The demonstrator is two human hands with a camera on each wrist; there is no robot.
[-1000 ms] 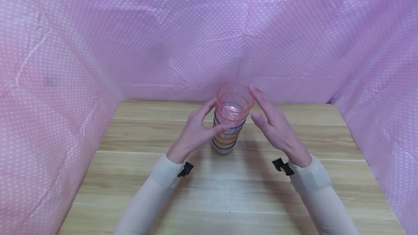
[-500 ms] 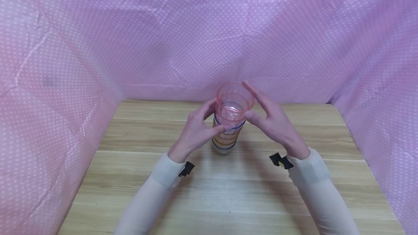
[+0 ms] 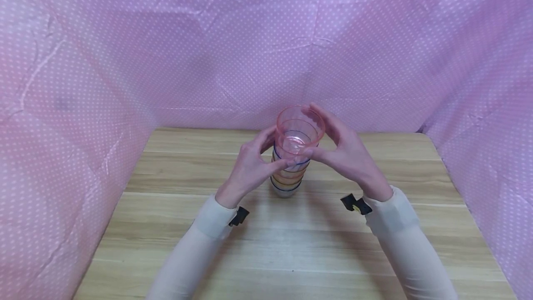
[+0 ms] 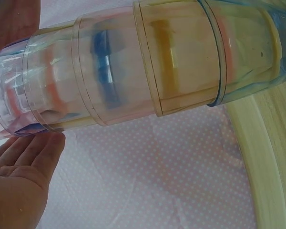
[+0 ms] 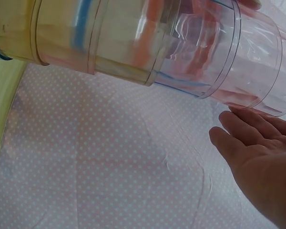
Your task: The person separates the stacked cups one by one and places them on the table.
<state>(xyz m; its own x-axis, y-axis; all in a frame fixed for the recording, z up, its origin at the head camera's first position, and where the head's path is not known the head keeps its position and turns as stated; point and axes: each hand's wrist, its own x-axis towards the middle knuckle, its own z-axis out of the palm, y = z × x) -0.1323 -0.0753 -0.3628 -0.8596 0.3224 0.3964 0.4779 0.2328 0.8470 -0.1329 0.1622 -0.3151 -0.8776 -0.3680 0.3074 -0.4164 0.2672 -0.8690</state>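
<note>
A tall stack of nested clear plastic cups (image 3: 285, 180) with coloured rims stands upright on the wooden table. The topmost one is a pink-tinted cup (image 3: 294, 126). My left hand (image 3: 248, 166) holds the upper stack from the left, thumb in front and fingers behind. From the right, my right hand (image 3: 350, 155) grips the pink cup near its rim, thumb across the front and fingertips behind it. The left wrist view shows blue, orange and yellow bands through the cups (image 4: 181, 62). In the right wrist view, fingers (image 5: 229, 138) lie beside the pink cup (image 5: 257, 57).
The light wooden table (image 3: 275, 253) spreads around the stack. A pink polka-dot cloth (image 3: 233, 59) hangs behind it and along both sides. Each sleeve cuff has a black buckle-like piece (image 3: 356, 204) near the wrist.
My right hand has moved left and its thumb and fingers have closed around the pink cup. The left hand keeps its hold, nearly still, and the stack stands in the same place.
</note>
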